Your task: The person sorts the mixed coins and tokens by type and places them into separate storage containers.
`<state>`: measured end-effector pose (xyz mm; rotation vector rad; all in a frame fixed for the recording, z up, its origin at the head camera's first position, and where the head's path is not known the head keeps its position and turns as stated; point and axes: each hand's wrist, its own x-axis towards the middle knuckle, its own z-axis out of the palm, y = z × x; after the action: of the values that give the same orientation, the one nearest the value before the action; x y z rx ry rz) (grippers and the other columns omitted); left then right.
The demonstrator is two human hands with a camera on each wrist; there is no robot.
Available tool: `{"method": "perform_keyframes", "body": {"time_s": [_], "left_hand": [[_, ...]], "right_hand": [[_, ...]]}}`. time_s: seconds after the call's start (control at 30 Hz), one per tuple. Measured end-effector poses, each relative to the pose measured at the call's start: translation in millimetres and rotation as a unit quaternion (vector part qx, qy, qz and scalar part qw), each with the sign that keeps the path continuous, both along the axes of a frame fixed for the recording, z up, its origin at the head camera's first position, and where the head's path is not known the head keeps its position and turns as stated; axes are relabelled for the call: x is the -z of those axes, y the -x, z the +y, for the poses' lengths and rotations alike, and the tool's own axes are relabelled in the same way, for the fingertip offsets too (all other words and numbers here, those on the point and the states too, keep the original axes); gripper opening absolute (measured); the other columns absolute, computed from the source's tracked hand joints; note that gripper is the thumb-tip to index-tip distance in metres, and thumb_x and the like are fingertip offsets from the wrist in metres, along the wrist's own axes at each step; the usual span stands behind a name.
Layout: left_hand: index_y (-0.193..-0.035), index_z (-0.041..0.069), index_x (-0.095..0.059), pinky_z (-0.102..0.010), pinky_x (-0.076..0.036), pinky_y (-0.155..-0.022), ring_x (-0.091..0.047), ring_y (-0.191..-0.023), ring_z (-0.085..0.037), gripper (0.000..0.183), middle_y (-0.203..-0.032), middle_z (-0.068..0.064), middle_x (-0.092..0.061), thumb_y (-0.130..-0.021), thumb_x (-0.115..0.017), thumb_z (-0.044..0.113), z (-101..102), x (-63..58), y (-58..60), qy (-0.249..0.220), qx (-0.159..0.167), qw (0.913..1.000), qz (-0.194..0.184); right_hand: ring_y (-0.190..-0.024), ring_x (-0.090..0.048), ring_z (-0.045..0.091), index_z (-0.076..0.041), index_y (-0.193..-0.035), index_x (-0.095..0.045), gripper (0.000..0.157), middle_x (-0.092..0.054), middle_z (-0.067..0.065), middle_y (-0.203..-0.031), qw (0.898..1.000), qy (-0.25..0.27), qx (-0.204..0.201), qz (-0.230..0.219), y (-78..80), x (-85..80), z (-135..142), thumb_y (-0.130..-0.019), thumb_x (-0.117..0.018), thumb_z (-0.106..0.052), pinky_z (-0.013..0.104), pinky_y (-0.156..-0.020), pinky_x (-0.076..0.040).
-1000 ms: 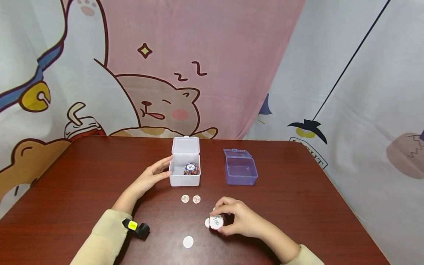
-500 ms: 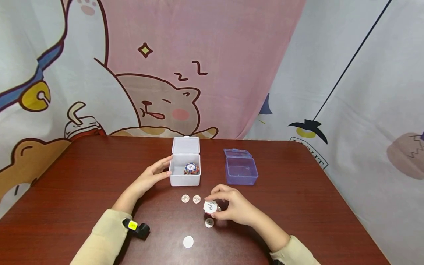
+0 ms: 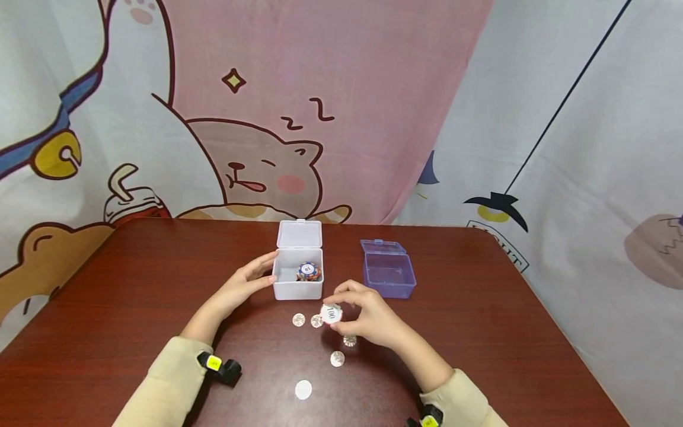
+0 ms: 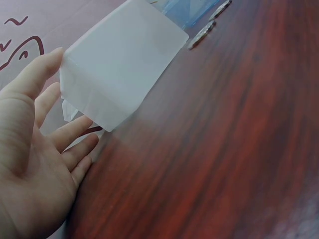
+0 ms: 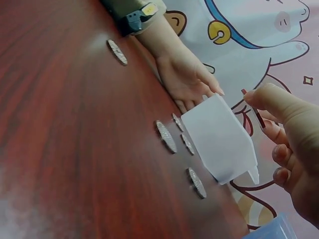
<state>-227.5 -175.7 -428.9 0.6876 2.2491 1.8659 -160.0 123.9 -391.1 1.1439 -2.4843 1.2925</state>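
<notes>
My right hand (image 3: pixel 368 311) pinches a white poker chip (image 3: pixel 331 314) marked 100 between thumb and fingers, raised above the table. In the right wrist view the chip (image 5: pixel 258 115) is edge-on, with a red edge. My left hand (image 3: pixel 242 287) rests against the left side of an open white plastic box (image 3: pixel 297 290), thumb at the rim. The left wrist view shows its other fingers loosely extended by the box (image 4: pixel 122 59). Inside the box sits a stack of poker chips (image 3: pixel 308 271), a blue-rimmed one on top. Several silver coins (image 3: pixel 337 359) lie in front of the box.
A translucent blue-purple box (image 3: pixel 389 289), lid up, stands right of the white one on the dark reddish wooden table (image 3: pixel 160 267). One coin (image 3: pixel 303 389) lies nearer the front, bright with glare. A cartoon-printed curtain (image 3: pixel 373 107) hangs behind.
My right hand has carried the white chip forward and left toward the white box, exposing two coins that it had covered. My left hand and both boxes have stayed in place.
</notes>
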Motion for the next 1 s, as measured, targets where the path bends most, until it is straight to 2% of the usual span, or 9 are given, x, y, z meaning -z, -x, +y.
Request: {"method": "perform_keyframes", "body": {"time_s": [0.2, 0.4, 0.63, 0.77, 0.9, 1.0], "left_hand": [[-0.138, 0.017, -0.035, -0.053, -0.024, -0.097, -0.032, -0.125, -0.033, 0.057, -0.137, -0.013, -0.039, -0.087, -0.060, 0.018, -1.4, 0.3, 0.3, -0.002, -0.005, 1.0000, 0.001], [-0.138, 0.017, -0.036, -0.052, -0.023, -0.097, -0.031, -0.125, -0.031, 0.057, -0.137, -0.012, -0.038, -0.087, -0.059, 0.015, -0.2, 1.0, 0.6, -0.004, -0.004, 1.0000, -0.005], [-0.139, 0.013, -0.035, -0.051, -0.026, -0.096, -0.032, -0.124, -0.034, 0.056, -0.137, -0.016, -0.038, -0.087, -0.058, 0.014, 1.2, 1.8, 1.4, -0.002, 0.000, 0.9999, 0.014], [-0.138, 0.014, -0.035, -0.050, -0.026, -0.096, -0.032, -0.125, -0.033, 0.057, -0.137, -0.016, -0.038, -0.087, -0.059, 0.016, 1.5, 2.2, 1.6, -0.006, 0.002, 0.9999, 0.010], [-0.138, 0.015, -0.036, -0.051, -0.024, -0.097, -0.031, -0.126, -0.031, 0.057, -0.137, -0.014, -0.038, -0.087, -0.059, 0.015, 0.8, 2.9, 1.6, -0.011, 0.002, 0.9999, 0.000], [-0.138, 0.016, -0.036, -0.051, -0.023, -0.097, -0.031, -0.126, -0.031, 0.056, -0.137, -0.013, -0.038, -0.087, -0.059, 0.013, 0.4, 2.7, 1.1, -0.012, 0.000, 0.9999, -0.005]], "right_hand": [[-0.080, -0.051, 0.019, -0.010, -0.102, -0.068, 0.039, -0.056, -0.005, -0.094, 0.999, 0.017, 0.025, 0.012, 9.2, -3.9, -6.1, -0.065, -0.079, -0.011, 0.029, -0.060, -0.041], [-0.074, -0.048, 0.020, -0.012, -0.101, -0.068, 0.037, -0.055, -0.009, -0.092, 0.999, 0.028, 0.041, 0.019, 19.4, -5.7, -13.1, -0.065, -0.078, -0.012, 0.030, -0.062, -0.039], [-0.072, -0.047, 0.028, -0.011, -0.101, -0.069, 0.037, -0.057, -0.003, -0.092, 0.997, 0.066, 0.047, 0.015, 33.2, -6.8, -22.7, -0.066, -0.078, -0.009, 0.032, -0.060, -0.038], [-0.071, -0.045, 0.021, -0.011, -0.100, -0.069, 0.036, -0.057, -0.002, -0.092, 0.995, 0.071, 0.061, 0.014, 41.8, -7.0, -27.1, -0.066, -0.078, -0.008, 0.038, -0.060, -0.038], [-0.072, -0.044, 0.011, -0.012, -0.099, -0.069, 0.036, -0.056, -0.004, -0.093, 0.994, 0.064, 0.082, 0.017, 49.6, -7.9, -31.4, -0.065, -0.079, -0.009, 0.038, -0.062, -0.040], [-0.072, -0.046, 0.015, -0.010, -0.098, -0.069, 0.035, -0.056, -0.003, -0.093, 0.994, 0.061, 0.093, 0.019, 55.9, -7.9, -34.7, -0.065, -0.079, -0.010, 0.036, -0.062, -0.041]]}}
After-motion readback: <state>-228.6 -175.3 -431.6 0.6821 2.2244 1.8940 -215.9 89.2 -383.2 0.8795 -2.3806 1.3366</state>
